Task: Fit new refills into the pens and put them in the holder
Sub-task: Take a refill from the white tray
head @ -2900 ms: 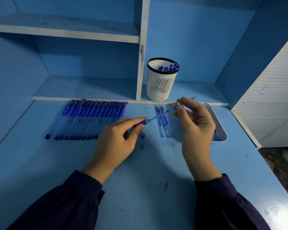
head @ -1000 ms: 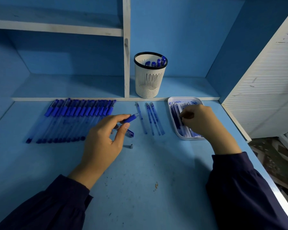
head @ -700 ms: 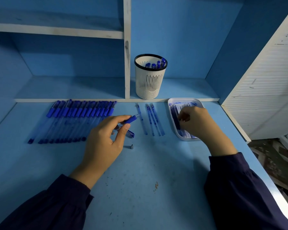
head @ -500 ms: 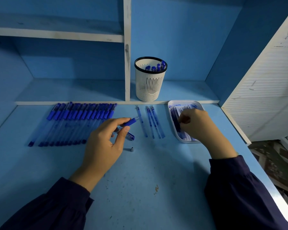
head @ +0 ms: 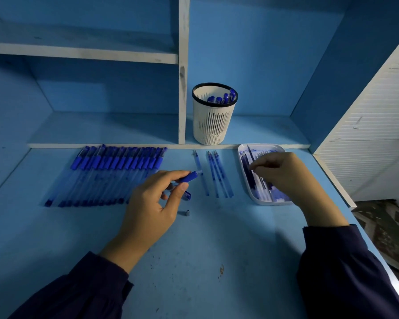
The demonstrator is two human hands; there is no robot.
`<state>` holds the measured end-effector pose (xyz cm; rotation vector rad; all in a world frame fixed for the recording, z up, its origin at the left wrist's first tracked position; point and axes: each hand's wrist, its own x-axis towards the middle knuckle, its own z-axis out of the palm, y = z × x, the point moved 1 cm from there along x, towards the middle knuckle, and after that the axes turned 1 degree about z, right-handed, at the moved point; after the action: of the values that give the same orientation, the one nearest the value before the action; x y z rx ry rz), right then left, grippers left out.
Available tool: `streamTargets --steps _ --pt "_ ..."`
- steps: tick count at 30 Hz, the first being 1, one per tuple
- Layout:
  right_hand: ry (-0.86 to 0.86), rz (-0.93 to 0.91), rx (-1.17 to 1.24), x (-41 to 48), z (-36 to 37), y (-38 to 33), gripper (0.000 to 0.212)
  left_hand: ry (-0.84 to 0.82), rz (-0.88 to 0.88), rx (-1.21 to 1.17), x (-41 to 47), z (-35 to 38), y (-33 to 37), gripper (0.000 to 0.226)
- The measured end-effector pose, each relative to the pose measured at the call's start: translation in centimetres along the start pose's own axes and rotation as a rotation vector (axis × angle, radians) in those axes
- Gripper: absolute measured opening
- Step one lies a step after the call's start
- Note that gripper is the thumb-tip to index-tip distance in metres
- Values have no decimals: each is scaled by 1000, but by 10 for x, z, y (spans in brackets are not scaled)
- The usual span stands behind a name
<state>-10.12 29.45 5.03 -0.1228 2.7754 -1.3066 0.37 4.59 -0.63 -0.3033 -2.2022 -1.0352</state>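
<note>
The blue tabletop (head: 205, 254) carries a tight row of blue pens (head: 106, 176) at far left, four loose refills (head: 219, 178) lying lengthwise near the middle, and a white tray (head: 272, 203) of more refills at far right. Nearer, a small pen tip (head: 187, 213) lies alone. On the low shelf (head: 101, 130) behind, a white slotted holder (head: 213, 125) stands upright.
</note>
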Motion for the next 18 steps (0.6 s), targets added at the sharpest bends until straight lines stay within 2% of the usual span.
streamTargets --steps 5,7,10,18 --pt "-113 48 850 -16 19 -33 17 -18 26 -54 -1 -1 4 25" --pt "-119 76 1047 -22 32 -41 14 -18 21 -67 -2 -1 4 25" --pt "-104 86 1114 -29 46 -45 14 -15 15 -79 -1 -1 4 24" --pt "-44 50 1070 -35 62 -47 15 -34 37 -79 -1 0 4 23"
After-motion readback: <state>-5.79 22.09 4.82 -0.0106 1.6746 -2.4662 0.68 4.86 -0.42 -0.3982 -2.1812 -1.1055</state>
